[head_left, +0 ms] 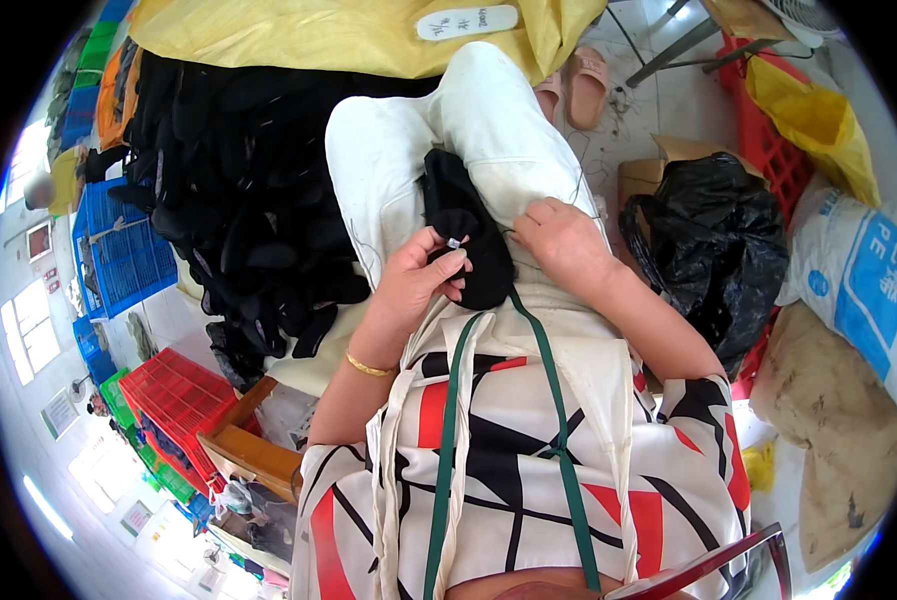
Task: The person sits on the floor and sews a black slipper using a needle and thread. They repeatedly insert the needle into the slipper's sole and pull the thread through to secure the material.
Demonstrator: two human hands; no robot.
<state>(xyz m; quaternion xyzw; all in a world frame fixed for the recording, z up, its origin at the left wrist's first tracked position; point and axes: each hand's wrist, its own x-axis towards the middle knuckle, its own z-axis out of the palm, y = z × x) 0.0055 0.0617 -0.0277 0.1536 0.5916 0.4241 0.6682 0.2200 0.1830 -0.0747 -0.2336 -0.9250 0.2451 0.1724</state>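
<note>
A black cloth shoe [485, 262] lies in my lap on the white apron [508, 130], its long side running away from me. My left hand [423, 272] pinches its left edge between thumb and fingers, where a small white tag [454, 243] shows. To the right of the shoe, apart from it, is my right hand [560, 238]. Its fingers are closed with the tips pressed together; whatever they hold is too small or hidden to make out. Green straps [546, 350] hang down my front toward the shoe.
A big heap of black shoes [238, 190] lies to my left. Ahead, a white insole [466, 22] rests on yellow sheeting [328, 35]. On my right stand a black plastic bag [713, 250], a red crate [768, 140] and a white sack [848, 270]. Pink slippers [586, 88] lie on the floor.
</note>
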